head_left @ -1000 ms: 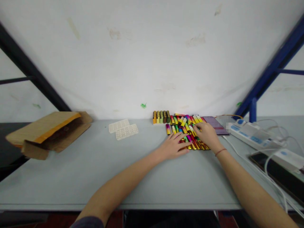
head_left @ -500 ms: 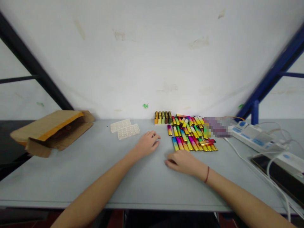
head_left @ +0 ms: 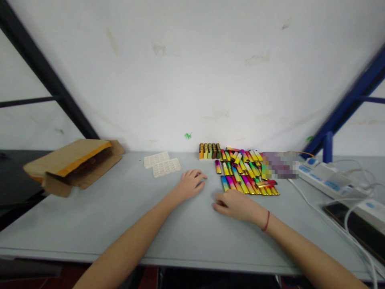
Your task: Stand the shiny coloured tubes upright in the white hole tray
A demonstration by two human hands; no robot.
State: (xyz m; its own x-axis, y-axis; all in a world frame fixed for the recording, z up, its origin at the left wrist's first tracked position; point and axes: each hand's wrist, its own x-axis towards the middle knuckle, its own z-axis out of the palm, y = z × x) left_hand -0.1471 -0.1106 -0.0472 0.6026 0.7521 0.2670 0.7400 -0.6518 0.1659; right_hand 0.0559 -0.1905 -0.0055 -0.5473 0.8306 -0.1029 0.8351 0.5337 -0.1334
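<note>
Gray table (head_left: 135, 228) against wall (head_left: 168, 88). Carton (head_left: 70, 156) far left, open end facing in. Power strip (head_left: 319, 174) far right. Lighter pile (head_left: 248, 185) right of center, lying flat. Left hand (head_left: 190, 185) left of pile, fingers loosely spread, nothing visible in it. Right hand (head_left: 236, 204) at pile's near edge, fingers curled, can't tell if gripping. Two trays (head_left: 167, 167) overlapping, left. Upright lighters (head_left: 209, 151) by pile's far-left corner.
</note>
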